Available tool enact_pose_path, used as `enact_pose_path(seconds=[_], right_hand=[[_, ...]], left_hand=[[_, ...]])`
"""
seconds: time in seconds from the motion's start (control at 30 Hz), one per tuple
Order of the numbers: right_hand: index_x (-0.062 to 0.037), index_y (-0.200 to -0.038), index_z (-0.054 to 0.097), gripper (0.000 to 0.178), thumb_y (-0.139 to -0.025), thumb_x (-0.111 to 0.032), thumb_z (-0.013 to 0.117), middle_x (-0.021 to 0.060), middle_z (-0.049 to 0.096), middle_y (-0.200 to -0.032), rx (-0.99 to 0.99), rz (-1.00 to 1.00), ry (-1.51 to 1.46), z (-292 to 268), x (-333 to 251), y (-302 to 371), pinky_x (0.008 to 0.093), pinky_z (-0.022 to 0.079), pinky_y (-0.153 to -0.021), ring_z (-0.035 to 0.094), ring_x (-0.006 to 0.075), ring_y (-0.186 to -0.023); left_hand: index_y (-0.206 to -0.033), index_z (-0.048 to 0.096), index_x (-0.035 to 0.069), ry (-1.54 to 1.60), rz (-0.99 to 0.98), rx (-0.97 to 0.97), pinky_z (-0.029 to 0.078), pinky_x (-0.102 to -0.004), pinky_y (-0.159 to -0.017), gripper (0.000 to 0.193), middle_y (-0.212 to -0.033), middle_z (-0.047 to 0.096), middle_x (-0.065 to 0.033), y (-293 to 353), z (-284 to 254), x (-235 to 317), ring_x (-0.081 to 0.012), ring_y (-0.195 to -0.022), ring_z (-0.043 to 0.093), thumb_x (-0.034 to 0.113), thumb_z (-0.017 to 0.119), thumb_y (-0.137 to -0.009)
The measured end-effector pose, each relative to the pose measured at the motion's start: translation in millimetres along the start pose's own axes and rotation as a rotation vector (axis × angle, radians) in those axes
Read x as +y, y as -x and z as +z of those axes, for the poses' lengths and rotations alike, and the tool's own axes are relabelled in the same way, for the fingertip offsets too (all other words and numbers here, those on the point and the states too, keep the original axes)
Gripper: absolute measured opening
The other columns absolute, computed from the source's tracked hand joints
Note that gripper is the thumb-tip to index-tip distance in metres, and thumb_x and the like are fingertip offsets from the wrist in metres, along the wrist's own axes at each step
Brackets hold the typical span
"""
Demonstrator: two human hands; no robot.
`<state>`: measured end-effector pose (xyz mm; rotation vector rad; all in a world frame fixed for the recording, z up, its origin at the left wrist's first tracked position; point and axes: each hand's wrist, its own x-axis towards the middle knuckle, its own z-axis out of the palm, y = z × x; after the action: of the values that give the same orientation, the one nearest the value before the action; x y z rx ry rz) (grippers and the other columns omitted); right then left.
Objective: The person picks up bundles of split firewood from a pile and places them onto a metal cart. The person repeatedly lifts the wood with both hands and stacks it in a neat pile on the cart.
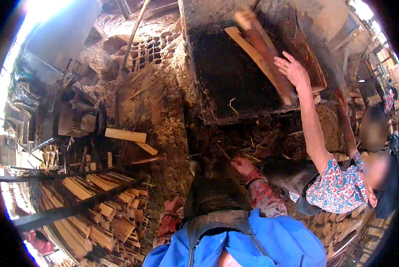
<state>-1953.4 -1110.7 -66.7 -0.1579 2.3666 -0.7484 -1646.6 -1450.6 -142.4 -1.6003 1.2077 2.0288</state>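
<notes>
The person's right hand [244, 165] was raised in front of the chest with the fingers curled loosely inward, and I could not tell whether it gripped anything against the dark debris behind it. The left hand [172, 204] hung lower, near the hip, in a red patterned sleeve, and it was too dim and small to tell whether it was open or held something. Between the two hung a dark apron [215, 196] over a blue shirt, likely worn against the dirt. Beyond the right hand, a co-worker's hand [292, 69] lay flat and open on a long wooden plank [264, 55] that leaned on the rim of a dark trough [226, 75], seemingly steadying it there. To the left, split wooden slats [97, 213] lay stacked in rows, probably to keep them sorted, with one loose board [125, 135] on the earthen ground nearby.
</notes>
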Motion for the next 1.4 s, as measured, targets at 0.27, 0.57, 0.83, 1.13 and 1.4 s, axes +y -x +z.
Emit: enact_pose_path(seconds=[0.27,0.57,0.83,1.13,1.4], right_hand=[[-0.0015,-0.109,0.066,0.045,-0.085,-0.039,0.065,0.0156,0.068,-0.105,0.101,0.105,-0.183,-26,-65,30,0.0368,0.051,-0.081,0.066,0.0282,-0.095],[0.0009,-0.107,0.065,0.037,-0.082,-0.026,0.07,0.016,0.066,-0.088,0.424,-0.153,-0.339,-92,-120,-1,0.0359,0.052,-0.072,0.065,0.0288,-0.076],[0.0036,-0.112,0.06,0.042,-0.078,-0.017,0.074,0.0206,0.055,-0.115,0.854,-0.413,0.116,-242,-128,-89,0.0407,0.047,-0.09,0.054,0.0366,-0.105],[0.0011,-0.136,0.043,0.078,-0.074,-0.035,0.076,0.0211,0.044,-0.127,0.551,-0.212,0.313,-258,-89,-131,0.0442,0.039,-0.1,0.044,0.038,-0.115],[0.003,-0.126,0.048,0.077,-0.068,-0.037,0.079,0.0213,0.046,-0.114,0.497,-0.268,0.152,-233,-81,-74,0.0458,0.043,-0.092,0.048,0.0378,-0.108]], left_hand=[[-0.086,0.061,0.0,-0.322,0.127,-0.093,0.053,-0.0425,-0.054,0.026,-0.077,0.063,-0.0125,-40,44,125,-0.0251,-0.062,0.061,0.024,0.07,-0.087],[-0.074,0.051,0.003,-0.042,0.135,-0.261,0.043,-0.0382,-0.051,0.023,-0.075,0.055,-0.0093,-71,73,187,-0.0215,-0.063,0.054,0.012,0.067,-0.089],[-0.089,0.06,-0.005,-0.098,0.158,-0.289,0.056,-0.0341,-0.058,0.022,-0.083,0.065,-0.0133,-42,162,199,-0.0231,-0.072,0.067,0.016,0.065,-0.09],[-0.1,0.062,-0.006,-0.329,0.471,-0.325,0.053,-0.0314,-0.07,0.028,-0.092,0.067,-0.0125,3,244,203,-0.0194,-0.08,0.066,0.02,0.065,-0.09],[-0.115,0.056,-0.005,-0.228,0.48,-0.482,0.052,-0.0298,-0.074,0.037,-0.1,0.067,-0.0119,45,318,230,-0.017,-0.087,0.065,0.021,0.064,-0.092]])
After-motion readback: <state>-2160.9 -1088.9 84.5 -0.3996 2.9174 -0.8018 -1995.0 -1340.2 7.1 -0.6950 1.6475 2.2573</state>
